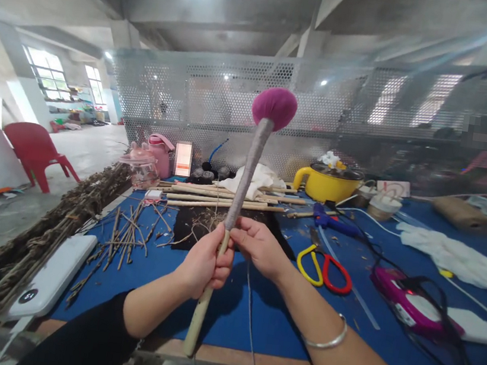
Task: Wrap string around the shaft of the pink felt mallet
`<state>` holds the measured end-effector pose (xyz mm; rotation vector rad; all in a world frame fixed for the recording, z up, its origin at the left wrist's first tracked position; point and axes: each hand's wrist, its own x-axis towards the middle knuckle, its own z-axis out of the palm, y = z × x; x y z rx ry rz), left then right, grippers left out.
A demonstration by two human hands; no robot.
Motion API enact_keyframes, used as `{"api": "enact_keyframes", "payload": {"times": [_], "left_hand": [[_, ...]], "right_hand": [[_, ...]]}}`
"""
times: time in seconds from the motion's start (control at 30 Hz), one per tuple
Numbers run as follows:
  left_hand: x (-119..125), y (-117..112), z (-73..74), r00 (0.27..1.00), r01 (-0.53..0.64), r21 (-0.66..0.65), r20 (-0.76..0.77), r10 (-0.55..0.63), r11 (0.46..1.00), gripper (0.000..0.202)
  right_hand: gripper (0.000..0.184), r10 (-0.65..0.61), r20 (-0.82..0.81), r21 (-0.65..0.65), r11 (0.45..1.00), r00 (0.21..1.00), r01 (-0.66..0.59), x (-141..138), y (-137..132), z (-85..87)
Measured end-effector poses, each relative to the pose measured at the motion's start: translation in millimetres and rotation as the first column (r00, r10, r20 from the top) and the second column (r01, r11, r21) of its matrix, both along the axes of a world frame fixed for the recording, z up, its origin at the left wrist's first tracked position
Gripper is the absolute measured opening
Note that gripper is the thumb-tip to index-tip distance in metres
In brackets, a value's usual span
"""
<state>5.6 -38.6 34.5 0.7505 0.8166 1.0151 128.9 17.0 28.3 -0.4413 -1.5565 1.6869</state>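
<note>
My left hand (205,259) is wrapped round a pale wooden stick (200,314) that I hold upright over the blue table (252,321). The stick's upper part is wound in grey yarn (247,174) and topped by a magenta fuzzy ball (274,107). My right hand (257,245) pinches the stick at the lower edge of the grey winding, right beside my left hand. A thin grey thread (250,303) hangs down from my right hand. A silver bangle (327,339) sits on my right wrist.
Red-and-yellow scissors (324,269) lie right of my hands, beyond them a blue glue gun (332,221) and a yellow pot (328,183). Loose twigs (126,239) and bare sticks (223,199) lie behind. A white power bank (51,280) and a pile of branches (19,249) are left.
</note>
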Motion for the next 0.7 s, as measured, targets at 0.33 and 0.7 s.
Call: {"api": "enact_keyframes", "payload": {"times": [0.33, 0.7], "left_hand": [[7, 5, -14.7, 0.875, -0.174, 0.489, -0.322, 0.362, 0.855, 0.039], [9, 5, -17.4, 0.900, -0.180, 0.441, -0.288, 0.328, 0.879, 0.034]], "right_hand": [[0.025, -0.037, 0.036, -0.033, 0.999, 0.999, 0.039, 7, 3, 2.3], [0.036, 0.067, 0.096, -0.034, 0.997, 0.993, -0.064, 12, 19, -9.3]]}}
